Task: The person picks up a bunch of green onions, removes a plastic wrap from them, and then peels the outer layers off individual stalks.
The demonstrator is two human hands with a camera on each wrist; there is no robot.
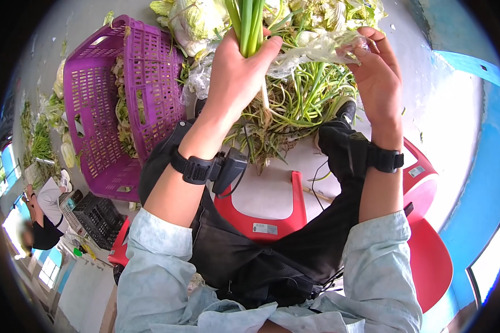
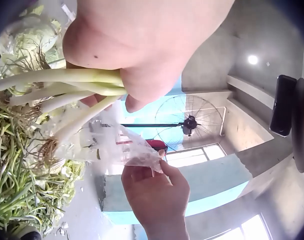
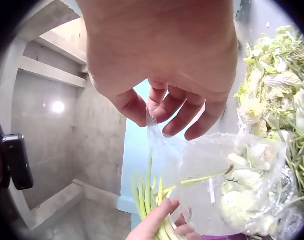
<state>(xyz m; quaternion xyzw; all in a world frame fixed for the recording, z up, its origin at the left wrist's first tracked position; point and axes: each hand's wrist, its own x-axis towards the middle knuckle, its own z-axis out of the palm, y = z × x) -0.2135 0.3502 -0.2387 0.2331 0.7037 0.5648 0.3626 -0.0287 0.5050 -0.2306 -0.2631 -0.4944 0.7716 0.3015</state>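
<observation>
A bunch of green onions [image 1: 251, 28] is gripped in the left hand [image 1: 233, 75], white root ends pointing down in the head view. The left wrist view shows several white stalks [image 2: 57, 89] with roots below that hand [image 2: 142, 45]. The right hand [image 1: 379, 77] pinches the edge of a clear plastic bag [image 1: 316, 51] between thumb and fingers. In the right wrist view the bag [image 3: 202, 160] stretches from the right hand [image 3: 167, 65] towards the left hand [image 3: 157, 220] and the onions.
A purple crate [image 1: 155, 83] stands tilted at the left. Loose onions and trimmings [image 1: 316, 94] lie on the floor ahead, with cabbages [image 1: 197, 25] beyond. Red stools [image 1: 261, 222] are near the legs. Another person [image 1: 44, 222] is at the far left beside a black crate [image 1: 97, 219].
</observation>
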